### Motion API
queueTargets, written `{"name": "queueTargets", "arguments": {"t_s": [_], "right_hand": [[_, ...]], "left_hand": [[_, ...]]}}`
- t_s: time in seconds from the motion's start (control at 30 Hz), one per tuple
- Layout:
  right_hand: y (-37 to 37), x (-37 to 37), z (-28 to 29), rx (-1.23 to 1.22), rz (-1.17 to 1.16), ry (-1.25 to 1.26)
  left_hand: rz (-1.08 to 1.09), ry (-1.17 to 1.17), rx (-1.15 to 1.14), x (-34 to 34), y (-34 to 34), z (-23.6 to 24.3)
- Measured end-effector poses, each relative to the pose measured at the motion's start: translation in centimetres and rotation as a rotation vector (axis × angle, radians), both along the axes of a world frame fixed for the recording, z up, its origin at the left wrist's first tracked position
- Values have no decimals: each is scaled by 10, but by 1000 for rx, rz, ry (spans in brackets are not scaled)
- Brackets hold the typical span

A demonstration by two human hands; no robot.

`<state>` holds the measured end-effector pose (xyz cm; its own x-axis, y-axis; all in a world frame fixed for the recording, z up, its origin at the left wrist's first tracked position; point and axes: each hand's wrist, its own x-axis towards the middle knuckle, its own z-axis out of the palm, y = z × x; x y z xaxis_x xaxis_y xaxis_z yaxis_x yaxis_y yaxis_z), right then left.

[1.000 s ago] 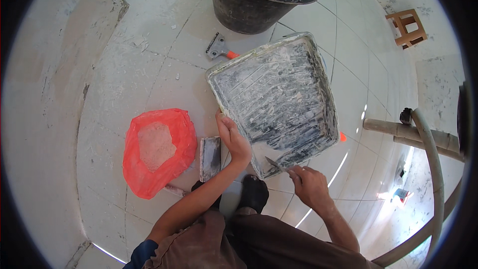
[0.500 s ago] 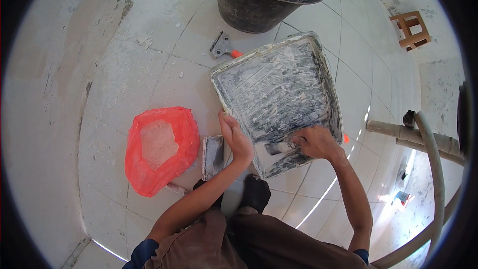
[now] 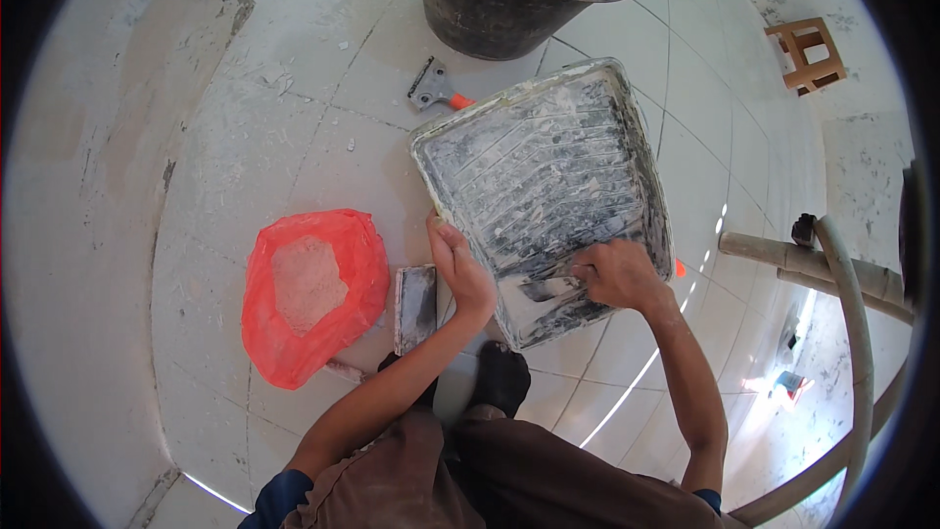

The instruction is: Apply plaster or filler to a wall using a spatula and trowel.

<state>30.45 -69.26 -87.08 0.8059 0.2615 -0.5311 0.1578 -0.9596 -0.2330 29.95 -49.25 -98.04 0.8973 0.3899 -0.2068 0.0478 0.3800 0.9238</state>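
A black paint tray (image 3: pixel 553 157), ribbed and crusted with whitish residue, lies tilted in front of me. My left hand (image 3: pixel 462 269) grips its left rim, fingers closed on the edge. Down in the tray's near end, my right hand (image 3: pixel 624 276) is closed round a putty knife (image 3: pixel 550 289). The handle is hidden in my fist, and the blade points left against the tray's smeared bottom. Pale wet material lies around the blade. Next to my left hand, a flat rectangular board (image 3: pixel 416 311) with a grey, smeared face rests on the floor.
To the left sits a red plastic bag (image 3: pixel 367 279) of pale powder. A scraper (image 3: pixel 431 86) with an orange handle lies beyond the tray, below a large black bucket (image 3: pixel 499 15). Bamboo poles (image 3: pixel 764 253) stand at right; a brown stool (image 3: pixel 811 56) is farther back.
My right hand has shifted slightly up with the putty knife along the tray's near end. My left hand keeps its grip on the rim.
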Motion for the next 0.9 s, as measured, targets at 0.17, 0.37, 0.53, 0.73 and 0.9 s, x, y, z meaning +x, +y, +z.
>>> {"name": "queueTargets", "arguments": {"t_s": [0.17,0.37,0.53,0.73,0.9], "right_hand": [[15,-1,10,-55,14,-3],[23,-1,16,-18,10,-2],[19,-4,7,-46,54,-19],[17,-17,8,-64,42,-22],[3,-17,36,-43,-97,-73]], "left_hand": [[8,-3,15,-2,4,-6],[16,25,-20,-2,4,-2],[-7,-9,-32,-1,5,-6],[1,17,-19,-2,1,-5],[78,32,-67,-1,-2,1]]}}
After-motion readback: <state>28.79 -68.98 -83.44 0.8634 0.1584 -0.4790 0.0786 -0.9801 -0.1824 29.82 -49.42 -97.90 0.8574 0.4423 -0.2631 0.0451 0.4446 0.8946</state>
